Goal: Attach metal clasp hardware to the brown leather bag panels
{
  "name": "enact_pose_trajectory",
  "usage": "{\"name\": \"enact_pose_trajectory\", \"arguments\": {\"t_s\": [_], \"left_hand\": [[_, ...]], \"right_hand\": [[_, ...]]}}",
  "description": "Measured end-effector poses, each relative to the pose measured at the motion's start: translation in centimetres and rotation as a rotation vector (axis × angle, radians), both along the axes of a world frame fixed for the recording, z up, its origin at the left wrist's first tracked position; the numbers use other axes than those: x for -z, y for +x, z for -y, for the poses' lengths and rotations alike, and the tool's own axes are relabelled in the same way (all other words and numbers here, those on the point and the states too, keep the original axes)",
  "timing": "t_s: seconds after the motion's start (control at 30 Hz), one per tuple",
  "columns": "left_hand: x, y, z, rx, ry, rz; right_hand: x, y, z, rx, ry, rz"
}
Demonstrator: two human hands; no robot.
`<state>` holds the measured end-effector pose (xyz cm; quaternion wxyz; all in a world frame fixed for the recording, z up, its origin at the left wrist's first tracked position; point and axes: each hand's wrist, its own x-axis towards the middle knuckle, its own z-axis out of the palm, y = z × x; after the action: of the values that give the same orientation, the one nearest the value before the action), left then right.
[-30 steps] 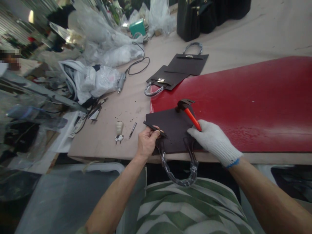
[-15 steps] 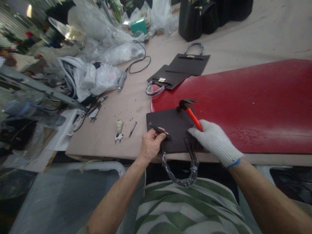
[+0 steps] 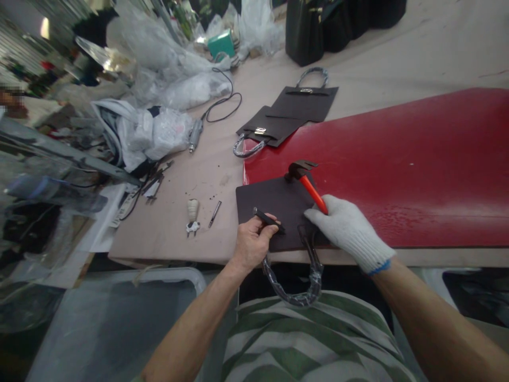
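A dark brown leather bag panel (image 3: 270, 204) lies at the near table edge, partly on a red mat (image 3: 397, 159). Its plastic-wrapped handle (image 3: 296, 284) hangs over the edge toward me. My bare left hand (image 3: 252, 241) is closed on a thin black punch tool (image 3: 268, 219), with the tip resting on the panel's near part. My right hand (image 3: 348, 231), in a white knit glove, grips an orange-handled hammer (image 3: 308, 185) whose dark head rests at the panel's far edge.
Two more dark panels with metal clasps and wrapped handles (image 3: 286, 114) lie farther back. A small awl and a metal pin (image 3: 199, 215) sit left of the panel. Plastic bags, a cable and a rotary tool (image 3: 194, 132) crowd the left; black bags (image 3: 306, 29) stand behind.
My left hand has slid the black tool to the right along the panel's near edge. The right hand and hammer have stayed put.
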<state>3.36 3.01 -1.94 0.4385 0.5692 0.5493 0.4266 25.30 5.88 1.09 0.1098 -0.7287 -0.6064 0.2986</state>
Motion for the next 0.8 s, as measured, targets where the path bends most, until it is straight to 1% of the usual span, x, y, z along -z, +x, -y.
{"name": "enact_pose_trajectory", "arguments": {"t_s": [0.27, 0.47, 0.6, 0.8], "left_hand": [[0.06, 0.52, 0.36, 0.003, 0.110, -0.092], [0.31, 0.32, 0.36, 0.051, 0.199, -0.189], [0.32, 0.26, 0.47, 0.056, 0.283, -0.218], [0.50, 0.63, 0.64, 0.052, 0.302, -0.237]], "right_hand": [[-0.05, 0.04, 0.15, 0.008, -0.013, -0.003], [-0.16, -0.06, 0.11, 0.008, -0.023, 0.008], [-0.19, -0.03, 0.19, 0.011, -0.027, 0.003], [-0.24, -0.03, 0.17, 0.008, -0.026, 0.003]]}}
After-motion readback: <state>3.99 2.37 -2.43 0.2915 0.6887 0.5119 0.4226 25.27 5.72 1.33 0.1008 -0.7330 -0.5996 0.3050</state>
